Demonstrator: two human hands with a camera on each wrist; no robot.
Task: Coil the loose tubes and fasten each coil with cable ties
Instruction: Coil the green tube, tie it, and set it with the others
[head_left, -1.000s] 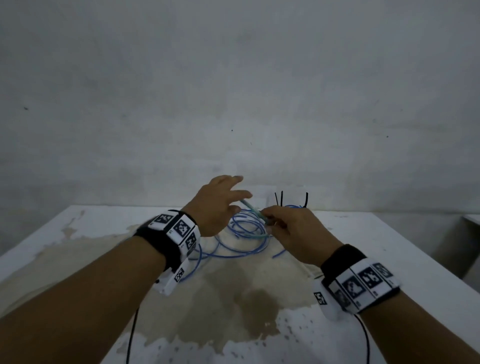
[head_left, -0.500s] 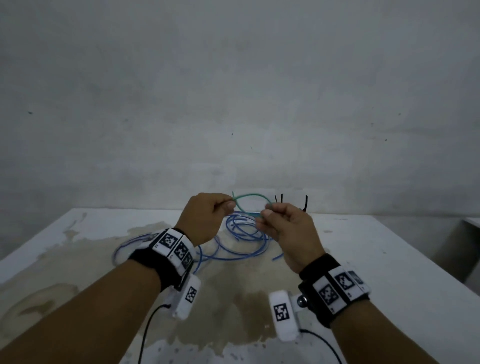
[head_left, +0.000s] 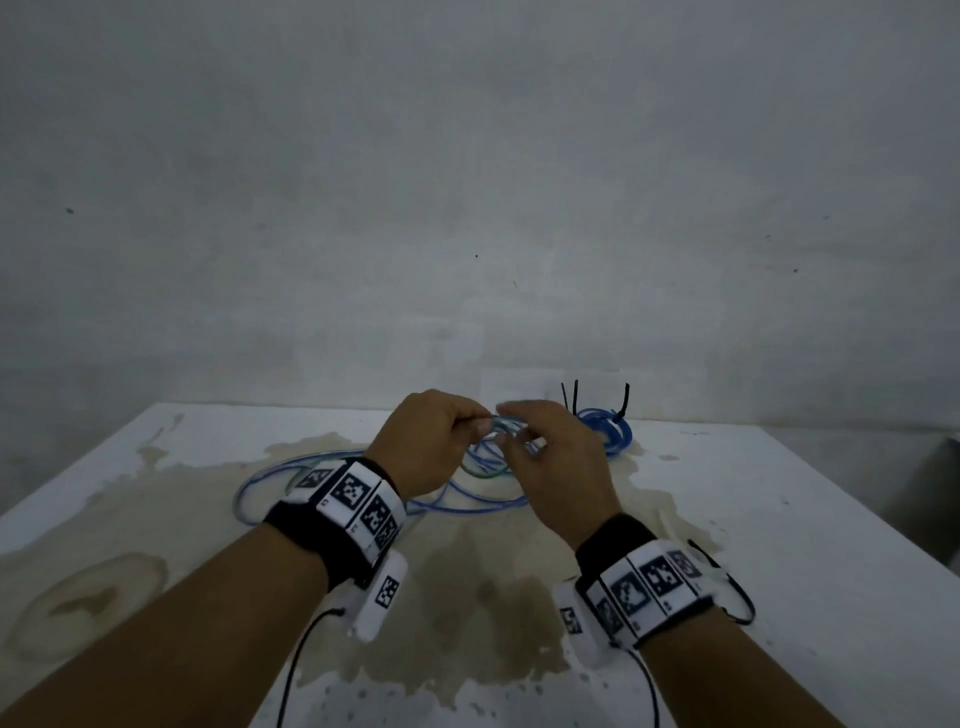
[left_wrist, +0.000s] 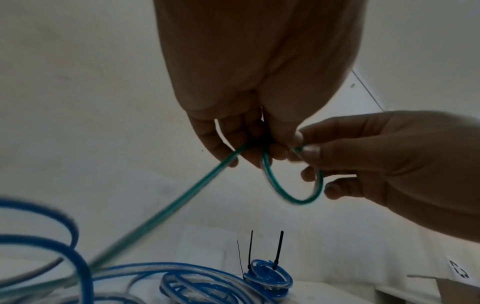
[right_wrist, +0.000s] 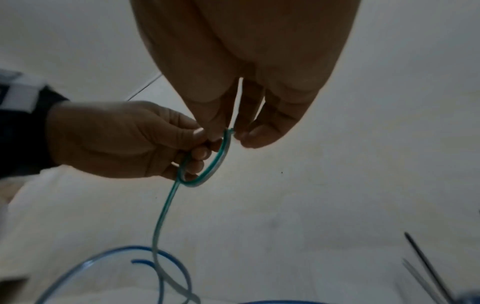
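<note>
Green tube from the head view: half a second ago it arched wide between my hands, now my left hand and right hand have closed together above the counter. Left wrist view: my left grip pinches the first small loop. Right wrist view: my right grip pinches its end. Coiling has begun; a tied blue coil sits beyond.

A stained white table stands against a grey wall
</note>
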